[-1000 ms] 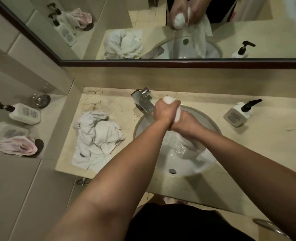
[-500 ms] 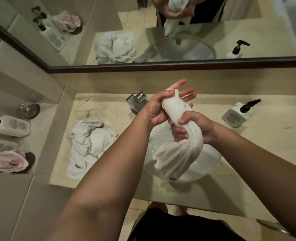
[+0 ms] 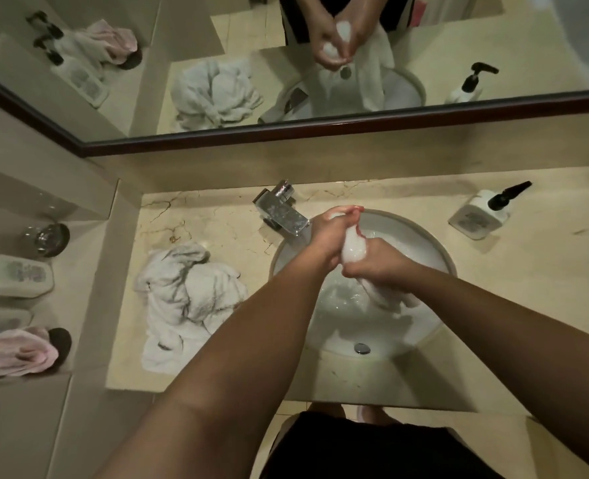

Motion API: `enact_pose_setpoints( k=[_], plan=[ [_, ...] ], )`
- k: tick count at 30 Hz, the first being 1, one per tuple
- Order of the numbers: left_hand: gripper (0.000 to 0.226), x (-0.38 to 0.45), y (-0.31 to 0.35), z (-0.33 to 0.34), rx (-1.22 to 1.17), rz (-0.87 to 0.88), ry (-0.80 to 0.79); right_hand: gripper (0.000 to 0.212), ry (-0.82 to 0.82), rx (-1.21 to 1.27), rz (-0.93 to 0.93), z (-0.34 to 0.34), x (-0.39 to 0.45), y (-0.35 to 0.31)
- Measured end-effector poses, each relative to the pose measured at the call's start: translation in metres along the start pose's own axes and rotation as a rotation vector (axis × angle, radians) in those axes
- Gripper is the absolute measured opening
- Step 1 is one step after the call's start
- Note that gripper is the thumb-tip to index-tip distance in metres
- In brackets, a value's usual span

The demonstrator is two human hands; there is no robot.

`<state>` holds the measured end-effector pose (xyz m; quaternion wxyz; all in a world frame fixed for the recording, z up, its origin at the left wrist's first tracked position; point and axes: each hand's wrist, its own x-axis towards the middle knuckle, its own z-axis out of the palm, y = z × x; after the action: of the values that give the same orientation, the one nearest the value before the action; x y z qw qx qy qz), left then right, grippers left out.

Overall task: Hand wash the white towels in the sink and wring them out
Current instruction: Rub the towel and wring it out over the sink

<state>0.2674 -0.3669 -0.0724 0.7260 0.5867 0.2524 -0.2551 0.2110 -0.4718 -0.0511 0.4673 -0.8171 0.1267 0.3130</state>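
A wet white towel (image 3: 353, 248) is twisted into a tight roll over the round white sink (image 3: 434, 250). My left hand (image 3: 329, 233) grips its upper end, close to the chrome tap (image 3: 281, 212). Just below, my right hand (image 3: 376, 264) grips the roll lower down, and the towel's loose tail hangs from it into the basin. Water lies in the bowl around the drain (image 3: 361, 348). A heap of white towels (image 3: 186, 299) lies crumpled on the counter left of the sink.
A white pump bottle (image 3: 483, 214) stands on the marble counter (image 3: 528, 288) at the right. On the lower left shelf are two lotion bottles (image 3: 15, 274), a glass (image 3: 46, 236) and a pink cloth (image 3: 13, 354). A mirror (image 3: 320, 63) runs along the back wall.
The towel was lifted high above the sink with my left fingers spread; now both hands have come back down over the basin and grip it tightly.
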Motion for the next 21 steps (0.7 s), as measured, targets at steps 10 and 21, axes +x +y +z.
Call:
enact_pose_setpoints(
  k=[10,21],
  plan=[
    [0.027,0.001,0.003,0.016,0.091,0.037,0.333,0.04,0.305,-0.384,-0.079,0.018,0.008,0.002],
    [0.089,-0.016,0.062,-0.024,-0.185,-0.093,-0.841,0.016,-0.366,0.633,-0.049,-0.043,-0.025,-0.017]
  ],
)
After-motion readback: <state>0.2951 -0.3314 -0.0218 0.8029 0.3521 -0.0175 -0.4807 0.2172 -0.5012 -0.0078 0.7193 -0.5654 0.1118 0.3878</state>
